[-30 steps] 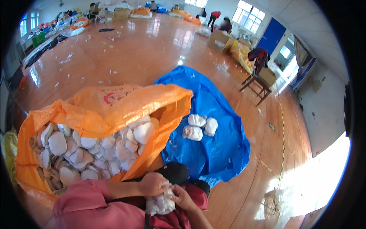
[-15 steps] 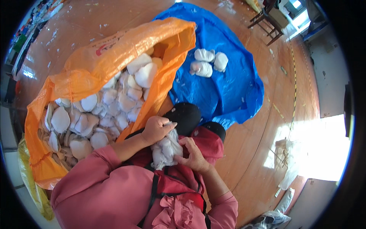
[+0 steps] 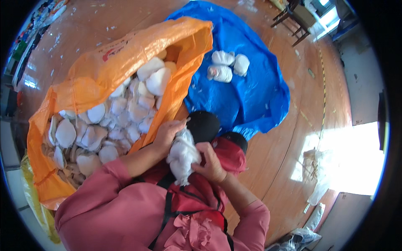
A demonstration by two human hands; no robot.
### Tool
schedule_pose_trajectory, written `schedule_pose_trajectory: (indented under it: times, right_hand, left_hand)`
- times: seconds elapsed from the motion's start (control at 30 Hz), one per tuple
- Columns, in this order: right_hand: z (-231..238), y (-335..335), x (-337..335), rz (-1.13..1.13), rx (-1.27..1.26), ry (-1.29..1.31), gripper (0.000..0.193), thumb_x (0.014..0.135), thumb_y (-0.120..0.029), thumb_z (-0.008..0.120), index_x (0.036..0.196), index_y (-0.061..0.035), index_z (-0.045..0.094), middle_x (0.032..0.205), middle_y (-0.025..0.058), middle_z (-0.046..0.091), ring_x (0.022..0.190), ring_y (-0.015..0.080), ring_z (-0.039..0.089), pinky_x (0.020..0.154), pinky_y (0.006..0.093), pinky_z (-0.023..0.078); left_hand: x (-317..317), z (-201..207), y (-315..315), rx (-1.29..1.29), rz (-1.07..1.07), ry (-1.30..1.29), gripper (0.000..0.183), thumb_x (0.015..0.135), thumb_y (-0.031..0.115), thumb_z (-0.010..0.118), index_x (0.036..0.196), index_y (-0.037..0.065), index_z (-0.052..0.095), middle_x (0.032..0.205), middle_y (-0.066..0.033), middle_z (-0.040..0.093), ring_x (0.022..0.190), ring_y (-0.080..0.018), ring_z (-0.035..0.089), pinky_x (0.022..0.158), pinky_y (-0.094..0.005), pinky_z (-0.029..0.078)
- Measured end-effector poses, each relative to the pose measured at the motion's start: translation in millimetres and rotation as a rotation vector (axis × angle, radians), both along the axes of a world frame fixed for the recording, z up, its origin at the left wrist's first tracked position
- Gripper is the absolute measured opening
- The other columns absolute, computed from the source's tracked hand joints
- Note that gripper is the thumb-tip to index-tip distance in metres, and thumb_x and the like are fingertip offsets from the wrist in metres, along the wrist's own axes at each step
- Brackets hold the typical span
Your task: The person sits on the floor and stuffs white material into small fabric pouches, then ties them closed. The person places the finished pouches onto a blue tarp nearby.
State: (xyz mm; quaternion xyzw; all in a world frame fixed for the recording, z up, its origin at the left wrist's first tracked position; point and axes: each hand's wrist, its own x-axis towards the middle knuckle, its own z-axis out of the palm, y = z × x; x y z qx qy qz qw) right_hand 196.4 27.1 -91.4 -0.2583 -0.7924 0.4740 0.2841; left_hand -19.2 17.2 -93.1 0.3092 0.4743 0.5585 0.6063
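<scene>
A soft white bundle (image 3: pixel 182 157), wrinkled and roughly oblong, lies over my lap between my two hands. My left hand (image 3: pixel 168 133) is closed on its upper left end, with the fingertips near its top. Against its right side, my right hand (image 3: pixel 210 163) presses with bent fingers and thumb. What exactly the bundle is made of cannot be made out. On the left, an open orange woven sack (image 3: pixel 125 46) holds many round white pads (image 3: pixel 96 113). Three similar white bundles (image 3: pixel 220 73) sit together on a blue sheet (image 3: pixel 234 100) beyond my knees.
A yellow sack (image 3: pixel 31 196) lies at the lower left edge, beside the orange one. At the far right stands a wooden chair (image 3: pixel 295 23). Clear plastic (image 3: pixel 320 180) and bags lie on the brown floor (image 3: pixel 276 167) at right, near bright sunlight.
My left hand has turned and risen slightly, its fingers now along the bundle's top. The bundle stands more upright and shows more of its length. My right hand stays on its right side.
</scene>
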Motion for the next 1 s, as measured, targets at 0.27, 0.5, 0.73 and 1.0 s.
schedule_pose_trajectory:
  times: [0.27,0.5,0.73,1.0]
  right_hand:
    - [2.6,13.8,-9.4,-0.051,0.077,0.0,0.059,0.068,-0.01,0.081,0.117,0.0001,0.049,0.109,0.0194,0.055,0.101,0.0378,0.057,0.09,0.0408,0.048]
    - [1.2,-7.3,-19.6,-0.345,-0.029,-0.126,0.054,0.066,-0.005,0.078,0.114,-0.0015,0.052,0.104,0.0152,0.058,0.095,0.0309,0.06,0.085,0.0355,0.049]
    - [-36.6,-21.5,-12.3,-0.613,-0.277,-0.058,0.05,0.065,0.002,0.078,0.11,-0.0009,0.055,0.096,0.0125,0.064,0.088,0.0238,0.064,0.082,0.0325,0.052]
    - [-65.7,-43.0,7.2,-0.654,-0.697,0.242,0.045,0.068,-0.004,0.086,0.101,-0.0024,0.056,0.089,0.0041,0.066,0.077,0.0115,0.062,0.074,0.0272,0.053]
  left_hand:
    - [-1.8,-4.5,22.9,-0.457,-0.244,-0.739,0.04,0.097,0.047,0.054,0.077,0.013,0.061,0.071,-0.0067,0.064,0.062,-0.0207,0.062,0.062,-0.037,0.052]
    - [-1.1,2.2,21.2,-0.345,-0.176,-0.651,0.043,0.099,0.046,0.05,0.081,0.009,0.062,0.072,-0.0067,0.064,0.064,-0.0205,0.063,0.066,-0.036,0.053]
    - [13.0,1.8,8.3,-0.217,-0.191,-0.393,0.022,0.099,0.031,0.058,0.103,0.009,0.06,0.092,-0.0035,0.062,0.082,-0.0129,0.062,0.073,-0.0299,0.052]
    - [19.5,-6.2,-10.7,-0.292,-0.429,-0.378,0.048,0.089,0.024,0.073,0.125,0.005,0.049,0.114,-0.0079,0.058,0.107,-0.0188,0.058,0.093,-0.0357,0.049]
